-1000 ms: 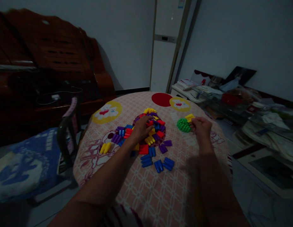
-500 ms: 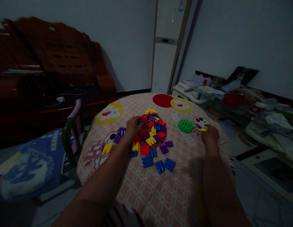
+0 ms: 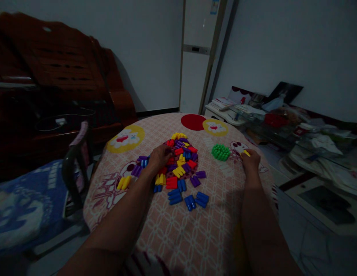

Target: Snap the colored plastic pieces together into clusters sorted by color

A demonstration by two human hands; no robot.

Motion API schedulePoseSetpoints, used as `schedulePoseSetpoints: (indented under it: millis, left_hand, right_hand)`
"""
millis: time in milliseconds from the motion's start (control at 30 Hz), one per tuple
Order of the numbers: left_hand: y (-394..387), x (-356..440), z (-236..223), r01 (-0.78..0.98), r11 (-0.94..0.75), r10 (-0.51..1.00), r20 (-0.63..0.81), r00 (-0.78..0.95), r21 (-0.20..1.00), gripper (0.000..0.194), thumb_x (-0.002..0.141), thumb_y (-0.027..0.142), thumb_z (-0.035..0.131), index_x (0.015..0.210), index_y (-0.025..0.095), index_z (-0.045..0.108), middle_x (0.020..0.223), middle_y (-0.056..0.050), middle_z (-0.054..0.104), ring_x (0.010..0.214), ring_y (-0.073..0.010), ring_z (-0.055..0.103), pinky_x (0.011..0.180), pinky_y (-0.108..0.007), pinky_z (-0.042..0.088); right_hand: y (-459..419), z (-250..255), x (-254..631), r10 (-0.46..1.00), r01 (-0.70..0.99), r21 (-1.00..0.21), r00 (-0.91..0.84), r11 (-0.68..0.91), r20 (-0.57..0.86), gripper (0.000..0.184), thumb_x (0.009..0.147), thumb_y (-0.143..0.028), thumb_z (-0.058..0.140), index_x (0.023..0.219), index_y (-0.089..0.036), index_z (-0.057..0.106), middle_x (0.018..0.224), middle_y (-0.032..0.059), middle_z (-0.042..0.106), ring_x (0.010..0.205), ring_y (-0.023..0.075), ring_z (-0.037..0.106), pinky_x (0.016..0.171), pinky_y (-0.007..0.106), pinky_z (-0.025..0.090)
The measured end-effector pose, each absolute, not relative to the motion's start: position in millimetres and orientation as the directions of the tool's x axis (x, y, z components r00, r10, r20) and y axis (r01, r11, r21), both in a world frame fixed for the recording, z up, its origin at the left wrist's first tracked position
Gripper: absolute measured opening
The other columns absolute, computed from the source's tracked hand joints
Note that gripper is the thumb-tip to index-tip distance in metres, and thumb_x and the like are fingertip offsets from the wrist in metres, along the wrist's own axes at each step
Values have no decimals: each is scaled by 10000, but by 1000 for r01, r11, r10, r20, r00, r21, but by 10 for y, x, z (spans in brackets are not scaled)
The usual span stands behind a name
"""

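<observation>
My left hand (image 3: 160, 156) reaches into the left side of a pile of plastic toy building blocks, its fingers curled down. Whatever it may grip is hidden under the fingers. Around it lie red blocks (image 3: 172, 183), yellow blocks (image 3: 179, 171) and purple blocks (image 3: 137, 170), each made of joined rounded tubes. Blue blocks (image 3: 190, 202) are scattered on the near side. Over the right part of the table, my right hand (image 3: 251, 160) pinches a small yellow block (image 3: 247, 153). To the left of that hand sits a cluster of green knobbed pieces (image 3: 220, 152).
A patterned cloth covers the round table (image 3: 178, 237). At the left stands a chair (image 3: 76, 165) with a blue cover, and behind it a carved wooden sofa (image 3: 60, 73). A cluttered glass-topped cabinet (image 3: 285, 134) runs along the right. A tall white unit (image 3: 194, 76) stands behind.
The view has turned slightly right. My left hand has drawn back a little, uncovering more of a red block. The yellow block in my right hand has tilted from lying level.
</observation>
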State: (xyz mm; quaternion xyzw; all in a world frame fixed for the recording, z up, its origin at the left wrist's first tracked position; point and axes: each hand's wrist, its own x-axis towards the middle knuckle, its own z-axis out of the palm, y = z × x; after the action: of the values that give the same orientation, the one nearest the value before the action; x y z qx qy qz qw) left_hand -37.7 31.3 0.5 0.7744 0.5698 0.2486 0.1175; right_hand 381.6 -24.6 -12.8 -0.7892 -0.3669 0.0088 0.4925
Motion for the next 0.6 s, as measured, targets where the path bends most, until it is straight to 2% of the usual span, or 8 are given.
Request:
schedulePoseSetpoints:
  millis: [67, 133, 233, 333, 533, 600]
  left_hand:
    - [310, -376, 7, 823, -328, 940, 249, 235, 464, 300, 845, 240, 614, 1117, 161, 713, 1117, -103, 730, 992, -243, 682, 898, -336, 526]
    - [308, -380, 9, 824, -333, 938, 250, 240, 458, 299, 846, 241, 613, 1117, 162, 712, 1121, -101, 731, 1002, -241, 681, 903, -331, 522]
    - [308, -387, 14, 829, -336, 937, 249, 246, 447, 301, 844, 248, 611, 1112, 157, 715, 1110, -104, 735, 1001, -248, 682, 900, -337, 521]
    - [308, -389, 14, 830, -339, 936, 249, 249, 444, 307, 848, 259, 602, 1114, 154, 715, 1098, -106, 737, 980, -247, 686, 881, -336, 523]
    - [312, -380, 11, 835, -330, 940, 235, 247, 441, 300, 854, 257, 600, 1114, 159, 715, 1094, -101, 740, 986, -242, 686, 876, -324, 520]
    - [316, -379, 4, 825, -334, 939, 237, 249, 456, 298, 848, 249, 602, 1108, 159, 718, 1080, -98, 743, 969, -240, 689, 867, -322, 524]
  right_hand:
    - [-228, -135, 3792, 610, 551, -810, 717, -199, 338, 321, 658, -301, 617, 889, -137, 768, 825, 86, 747, 777, 243, 667, 721, 332, 516]
    - [-249, -134, 3794, 644, 595, -775, 682, -215, 346, 277, 656, -319, 630, 823, -150, 772, 784, 81, 746, 764, 246, 664, 721, 334, 505]
    - [-316, -113, 3845, 637, 684, -647, 672, -337, 378, 251, 639, -297, 648, 807, -171, 784, 789, 94, 750, 767, 246, 661, 720, 335, 481]
    - [-355, -83, 3895, 582, 704, -547, 698, -453, 417, 248, 618, -269, 659, 815, -190, 788, 817, 110, 753, 760, 239, 650, 698, 330, 463]
    - [-262, -107, 3840, 507, 687, -652, 706, -321, 494, 230, 639, -269, 658, 808, -142, 749, 754, 107, 730, 694, 232, 624, 672, 328, 469]
    - [-238, -141, 3819, 499, 693, -644, 704, -324, 506, 216, 668, -271, 645, 814, -139, 735, 765, 117, 728, 710, 240, 628, 692, 336, 472]
